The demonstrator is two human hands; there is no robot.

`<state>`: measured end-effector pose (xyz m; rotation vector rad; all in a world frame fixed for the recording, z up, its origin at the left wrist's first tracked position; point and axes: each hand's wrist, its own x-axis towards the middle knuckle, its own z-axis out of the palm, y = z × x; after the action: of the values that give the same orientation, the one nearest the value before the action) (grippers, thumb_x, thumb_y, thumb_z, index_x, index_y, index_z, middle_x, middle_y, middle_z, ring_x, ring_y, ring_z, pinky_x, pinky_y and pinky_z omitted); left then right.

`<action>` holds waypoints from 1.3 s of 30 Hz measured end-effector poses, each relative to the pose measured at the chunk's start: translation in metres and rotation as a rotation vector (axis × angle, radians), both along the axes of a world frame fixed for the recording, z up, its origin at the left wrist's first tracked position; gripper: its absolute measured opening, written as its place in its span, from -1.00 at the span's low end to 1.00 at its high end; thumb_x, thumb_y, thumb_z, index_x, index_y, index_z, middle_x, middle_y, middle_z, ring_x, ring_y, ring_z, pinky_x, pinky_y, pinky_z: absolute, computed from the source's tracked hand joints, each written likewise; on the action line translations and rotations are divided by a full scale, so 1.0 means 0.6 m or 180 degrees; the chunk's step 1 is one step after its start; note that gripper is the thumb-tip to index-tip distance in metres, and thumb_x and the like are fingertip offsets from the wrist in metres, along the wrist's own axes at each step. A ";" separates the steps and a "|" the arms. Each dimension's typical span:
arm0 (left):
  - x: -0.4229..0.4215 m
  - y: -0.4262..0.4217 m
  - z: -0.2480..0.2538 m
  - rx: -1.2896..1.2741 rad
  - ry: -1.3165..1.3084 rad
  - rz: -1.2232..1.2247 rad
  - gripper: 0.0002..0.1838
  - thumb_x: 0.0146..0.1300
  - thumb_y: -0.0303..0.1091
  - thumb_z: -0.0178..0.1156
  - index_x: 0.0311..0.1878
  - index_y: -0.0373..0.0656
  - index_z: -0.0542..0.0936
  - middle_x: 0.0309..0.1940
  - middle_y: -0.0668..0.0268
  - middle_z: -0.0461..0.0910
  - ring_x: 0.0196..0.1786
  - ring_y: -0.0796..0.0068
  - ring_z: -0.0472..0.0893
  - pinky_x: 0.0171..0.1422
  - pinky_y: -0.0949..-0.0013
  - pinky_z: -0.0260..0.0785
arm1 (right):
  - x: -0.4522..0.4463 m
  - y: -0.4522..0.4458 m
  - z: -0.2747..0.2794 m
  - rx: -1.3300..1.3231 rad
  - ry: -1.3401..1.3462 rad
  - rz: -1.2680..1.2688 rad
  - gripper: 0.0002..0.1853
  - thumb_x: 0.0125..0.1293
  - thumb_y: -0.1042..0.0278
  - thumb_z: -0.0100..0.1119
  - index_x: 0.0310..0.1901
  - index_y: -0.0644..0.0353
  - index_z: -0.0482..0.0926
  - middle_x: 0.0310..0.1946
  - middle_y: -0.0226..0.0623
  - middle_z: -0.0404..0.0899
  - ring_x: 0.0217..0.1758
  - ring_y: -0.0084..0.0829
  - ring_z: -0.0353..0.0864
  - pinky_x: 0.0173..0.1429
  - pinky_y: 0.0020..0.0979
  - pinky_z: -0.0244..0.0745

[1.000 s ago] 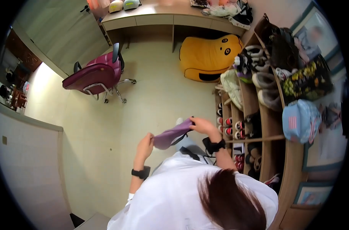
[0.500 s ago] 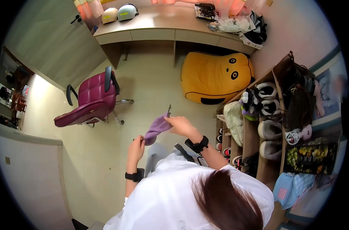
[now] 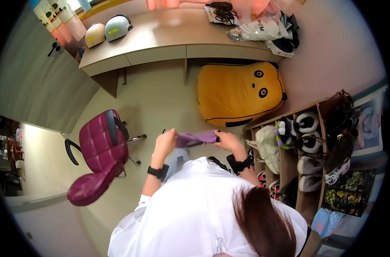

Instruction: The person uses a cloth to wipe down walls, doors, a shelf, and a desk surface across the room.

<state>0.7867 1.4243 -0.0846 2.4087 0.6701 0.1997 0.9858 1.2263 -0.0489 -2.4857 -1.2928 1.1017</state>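
Observation:
A soft purple cloth (image 3: 197, 138) with dark bits at its ends is stretched sideways in front of the white shirt. My left hand (image 3: 165, 142) pinches its left end, fingers closed. At the opposite end, my right hand (image 3: 229, 142) grips the cloth near a dark tip. The middle of the cloth looks twisted, and its exact kind cannot be made out. Each wrist wears a black band.
A maroon office chair (image 3: 101, 139) stands to the left. Ahead are a long desk (image 3: 160, 32) with two helmets and a yellow beanbag (image 3: 233, 92) with a panda face. A shoe rack (image 3: 308, 205) with shoes and bags is close on the right.
Both hands have risen forward, and the right has moved outward to the right. The cloth went from slanted and bunched to pulled nearly level between them. The view has shifted too.

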 end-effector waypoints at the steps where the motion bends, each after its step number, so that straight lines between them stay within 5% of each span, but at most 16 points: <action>1: 0.012 0.030 0.009 0.0011 -0.0187 -0.0066 -0.91 0.23 -0.39 0.07 -0.21 -0.13 0.47 -0.32 0.10 0.60 -0.22 0.00 0.59 -0.18 0.07 0.43 | 0.007 0.028 0.003 0.0188 -0.0174 0.0032 -0.38 0.16 0.14 0.23 0.25 0.18 0.37 0.05 -0.06 0.54 0.09 -0.09 0.51 0.12 -0.21 0.42; 10: 0.045 0.237 0.040 0.0045 -0.0314 0.0475 -0.89 0.29 -0.42 0.05 -0.16 -0.19 0.45 -0.27 0.05 0.58 -0.21 -0.05 0.57 -0.19 0.08 0.42 | 0.028 0.232 0.020 0.0846 -0.0513 0.0516 -0.47 0.15 0.21 0.22 0.16 0.20 0.42 -0.17 -0.11 0.57 -0.06 -0.08 0.55 -0.01 -0.17 0.45; 16: 0.001 0.256 0.006 -0.0361 -0.0510 0.1420 -0.90 0.34 -0.44 0.02 -0.16 -0.25 0.45 -0.29 0.02 0.57 -0.25 -0.03 0.57 -0.18 0.16 0.41 | 0.045 0.329 0.001 0.0682 -0.0306 0.1208 -0.47 0.17 0.20 0.19 0.17 0.20 0.42 -0.04 -0.12 0.56 -0.01 -0.09 0.55 0.03 -0.19 0.46; 20: 0.035 0.235 0.008 -0.0406 -0.0538 0.1536 -0.89 0.34 -0.45 0.01 -0.16 -0.28 0.44 -0.36 0.03 0.56 -0.34 0.06 0.57 -0.22 0.22 0.42 | 0.077 0.344 -0.005 0.1672 -0.0329 0.1233 -0.37 0.16 0.25 0.20 0.26 0.24 0.30 0.20 -0.05 0.40 0.20 -0.10 0.41 0.20 -0.18 0.39; 23: 0.107 0.229 0.022 -0.0894 -0.0509 0.1706 -0.89 0.34 -0.46 0.02 -0.16 -0.30 0.45 -0.37 0.05 0.55 -0.35 0.06 0.55 -0.22 0.21 0.41 | 0.147 0.345 0.008 0.1844 -0.0128 0.1006 -0.33 0.18 0.28 0.18 0.32 0.22 0.22 0.25 0.07 0.32 0.25 -0.04 0.36 0.27 -0.21 0.33; 26: 0.194 0.245 -0.017 0.0010 -0.0909 0.1234 -0.92 0.35 -0.49 0.00 -0.16 -0.29 0.45 -0.43 0.15 0.51 -0.48 0.39 0.52 -0.33 0.36 0.38 | 0.238 0.330 0.019 0.1948 -0.0280 0.0728 -0.32 0.20 0.28 0.18 0.34 0.21 0.20 0.23 0.07 0.32 0.23 -0.01 0.37 0.27 -0.23 0.34; 31: 0.398 0.258 0.026 0.0353 -0.1135 0.0999 -0.91 0.34 -0.47 0.03 -0.17 -0.26 0.46 -0.39 0.07 0.50 -0.40 0.13 0.51 -0.27 0.30 0.37 | 0.406 0.303 0.029 0.2273 -0.0038 0.0217 -0.32 0.18 0.32 0.14 0.34 0.26 0.19 0.17 0.05 0.37 0.19 -0.03 0.40 0.26 -0.23 0.35; 33: 0.472 0.264 0.063 0.0299 -0.1082 0.0981 -0.89 0.34 -0.41 0.02 -0.14 -0.19 0.49 -0.26 0.05 0.54 -0.22 -0.01 0.55 -0.17 0.15 0.39 | 0.479 0.300 0.040 0.2468 0.0171 -0.0015 -0.32 0.19 0.34 0.12 0.36 0.22 0.18 0.17 0.03 0.37 0.21 -0.05 0.39 0.27 -0.25 0.33; 39: 0.622 0.310 0.102 0.0817 -0.1320 0.1080 -0.87 0.35 -0.37 0.01 -0.15 -0.12 0.53 -0.32 0.11 0.56 -0.26 0.04 0.56 -0.22 0.16 0.39 | 0.627 0.346 0.057 0.2790 -0.0536 -0.0295 -0.33 0.23 0.30 0.13 0.37 0.15 0.18 0.29 0.01 0.28 0.30 -0.02 0.32 0.26 -0.25 0.35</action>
<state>1.1602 1.6101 -0.0236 2.3602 0.8900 0.9477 1.3621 1.4337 -0.0145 -1.9410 -1.2945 0.1969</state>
